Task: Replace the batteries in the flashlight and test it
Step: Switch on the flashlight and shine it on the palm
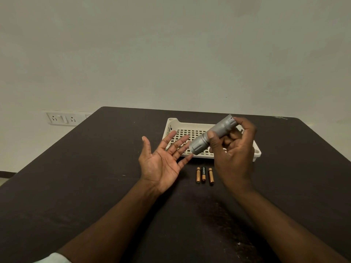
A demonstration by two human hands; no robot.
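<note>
Flashlight (210,136) gripped in right hand (233,158), held above bench (76,177); left hand (163,162) spread flat, palm up, holding nothing.

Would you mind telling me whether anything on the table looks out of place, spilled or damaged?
Nothing stands out. Three small copper-and-black batteries lie in a neat row on the dark table, the cream perforated plastic tray sits flat, and the silver metal flashlight looks intact in the right hand. Only faint pale scuffs mark the tabletop.
</note>
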